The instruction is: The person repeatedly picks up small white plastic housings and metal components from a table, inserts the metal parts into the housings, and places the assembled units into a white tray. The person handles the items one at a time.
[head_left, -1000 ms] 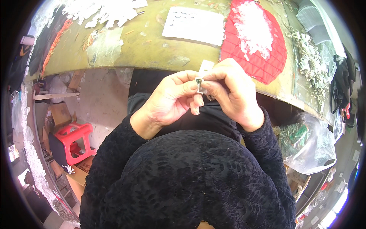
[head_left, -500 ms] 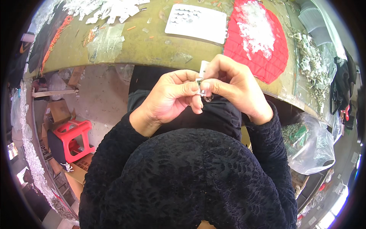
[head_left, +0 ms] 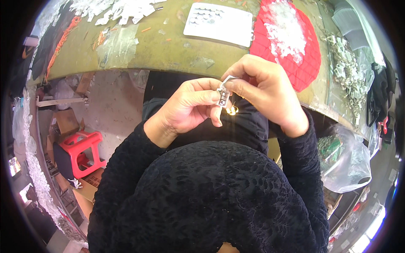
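Observation:
Above my lap, my left hand (head_left: 190, 105) pinches a small clear plastic case (head_left: 223, 98) with dark, squarish bits inside, between thumb and fingers. My right hand (head_left: 259, 86) is closed on a bent white strip (head_left: 228, 80) at the case's far end; whether strip and case are joined I cannot tell. Just below the case, by my left fingertips, a small coil of lights (head_left: 231, 110) glows yellow. On the table beyond stands a white tray (head_left: 240, 31) with rows of round silvery discs (head_left: 206, 16) at its left.
A red quilted cloth (head_left: 310, 55) bears a heap of clear plastic pieces (head_left: 287, 31). White pieces (head_left: 126, 9) lie at the far left, bundled wired pieces (head_left: 348, 71) at the right. A red stool (head_left: 82, 154) stands left on the floor; a clear bag (head_left: 348, 164) hangs right.
The coil has gone from unlit to glowing yellow. My right hand has shifted slightly right, and the white strip, upright before, is now bent over. My left hand stays nearly still.

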Action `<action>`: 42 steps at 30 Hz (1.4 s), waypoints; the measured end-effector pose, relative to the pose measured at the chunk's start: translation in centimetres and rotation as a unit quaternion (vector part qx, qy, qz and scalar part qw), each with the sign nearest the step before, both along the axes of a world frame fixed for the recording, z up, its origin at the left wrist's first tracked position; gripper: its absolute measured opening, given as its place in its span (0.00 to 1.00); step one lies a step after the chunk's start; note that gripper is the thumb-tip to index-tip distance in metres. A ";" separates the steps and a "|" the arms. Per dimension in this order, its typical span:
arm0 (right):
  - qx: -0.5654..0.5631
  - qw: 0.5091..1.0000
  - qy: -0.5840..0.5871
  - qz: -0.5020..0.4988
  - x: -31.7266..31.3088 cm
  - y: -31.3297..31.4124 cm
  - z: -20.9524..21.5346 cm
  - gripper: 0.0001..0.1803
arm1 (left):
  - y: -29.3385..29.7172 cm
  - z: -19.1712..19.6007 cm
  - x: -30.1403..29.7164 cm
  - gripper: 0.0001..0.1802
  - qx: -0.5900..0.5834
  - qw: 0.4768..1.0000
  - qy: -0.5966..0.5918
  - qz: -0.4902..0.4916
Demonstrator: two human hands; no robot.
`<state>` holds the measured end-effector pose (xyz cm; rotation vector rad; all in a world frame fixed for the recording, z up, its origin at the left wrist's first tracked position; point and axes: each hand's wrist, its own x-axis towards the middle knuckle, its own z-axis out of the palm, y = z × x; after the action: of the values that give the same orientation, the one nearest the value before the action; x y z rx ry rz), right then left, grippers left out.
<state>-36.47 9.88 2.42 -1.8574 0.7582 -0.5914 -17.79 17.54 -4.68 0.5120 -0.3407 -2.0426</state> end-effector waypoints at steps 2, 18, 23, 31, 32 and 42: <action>-0.228 0.973 0.022 -0.012 0.2 0.7 -0.4 0.07 | -0.1 0.0 0.3 0.13 -0.022 1.000 -0.005 -0.008; -0.422 0.906 0.013 -0.025 -0.9 3.5 -3.5 0.20 | 0.2 0.5 -1.1 0.12 -0.063 0.988 -0.098 0.102; -0.382 0.923 -0.005 -0.036 -1.4 2.9 -3.2 0.20 | 0.8 2.4 -1.3 0.15 -0.106 0.952 -0.275 0.087; -0.402 0.913 0.014 -0.060 -1.1 4.0 -3.7 0.24 | 0.6 3.0 -2.2 0.14 -0.114 0.938 -0.306 0.116; -0.398 0.914 0.004 -0.071 -1.1 3.9 -3.9 0.24 | 0.4 3.0 -1.9 0.15 -0.101 0.943 -0.301 0.101; -0.370 0.914 -0.002 -0.168 -4.1 0.6 -2.7 0.16 | -0.4 2.0 -1.3 0.19 0.018 0.994 -0.062 0.089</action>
<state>-40.56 10.53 -0.25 -2.4214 0.9407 -1.2333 -19.09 17.10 -2.65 0.6695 -0.3202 -1.8525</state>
